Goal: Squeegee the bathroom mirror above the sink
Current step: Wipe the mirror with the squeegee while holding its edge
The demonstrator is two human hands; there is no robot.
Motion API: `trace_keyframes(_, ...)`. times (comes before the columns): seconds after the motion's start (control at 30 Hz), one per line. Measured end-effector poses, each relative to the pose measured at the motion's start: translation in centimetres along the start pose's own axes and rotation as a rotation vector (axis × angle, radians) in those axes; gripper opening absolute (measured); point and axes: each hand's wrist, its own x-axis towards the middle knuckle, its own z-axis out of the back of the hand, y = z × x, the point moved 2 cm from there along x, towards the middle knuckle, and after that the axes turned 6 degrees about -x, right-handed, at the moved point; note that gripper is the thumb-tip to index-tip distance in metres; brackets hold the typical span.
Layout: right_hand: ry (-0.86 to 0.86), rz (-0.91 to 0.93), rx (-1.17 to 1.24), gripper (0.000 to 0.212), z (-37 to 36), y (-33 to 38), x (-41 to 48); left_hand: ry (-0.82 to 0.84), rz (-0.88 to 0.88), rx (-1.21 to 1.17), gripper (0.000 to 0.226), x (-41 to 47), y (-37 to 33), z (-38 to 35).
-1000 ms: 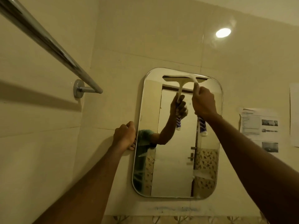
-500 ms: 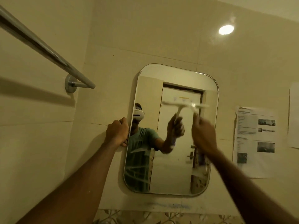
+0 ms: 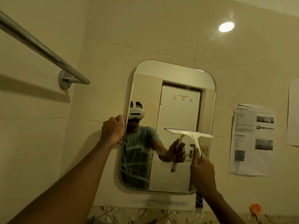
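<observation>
A rounded-corner mirror hangs on the beige tiled wall. My left hand is closed around the mirror's left edge at mid height. My right hand grips the handle of a white squeegee, whose blade lies level against the glass on the right half, a little below the middle. The handle's blue-striped lower end sticks out below my wrist. Streaks of water show on the lower left of the glass. The sink is out of view.
A chrome towel rail juts from the left wall at head height, close to my left arm. Printed paper sheets are stuck to the wall right of the mirror. An orange object sits at the lower right.
My right hand has drawn the squeegee down from the mirror's top edge to below the middle. My left hand stays on the left edge. The view has tilted slightly downward.
</observation>
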Motion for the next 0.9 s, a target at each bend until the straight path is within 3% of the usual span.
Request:
trace_keyframes(0.13, 0.029, 0.050, -0.017, 0.049, 2.1, 2.3, 2.0, -0.003, 0.002, -0.015, 0.053, -0.1, 0.1, 0.0)
trace_keyframes(0.3, -0.083, 0.119, 0.020, 0.054, 3.6, 5.8, 8.8, 0.007, 0.010, -0.081, 0.051, -0.4, 0.2, 0.2)
trace_keyframes(0.63, 0.008, -0.138, -0.045, 0.054, -3.4, 1.3, -6.4, 0.076, -0.003, -0.169, 0.053, 0.0, 1.0, 0.5)
trace_keyframes(0.8, -0.010, 0.080, 0.029, 0.041, -2.6, 8.4, -1.7, 0.138, 0.013, -0.248, 0.055, 0.2, 1.2, 0.9)
trace_keyframes(0.9, -0.018, 0.100, 0.043, 0.037, -3.7, 11.5, 0.6, 0.173, 0.005, -0.285, 0.055, 0.1, 1.6, 1.1)
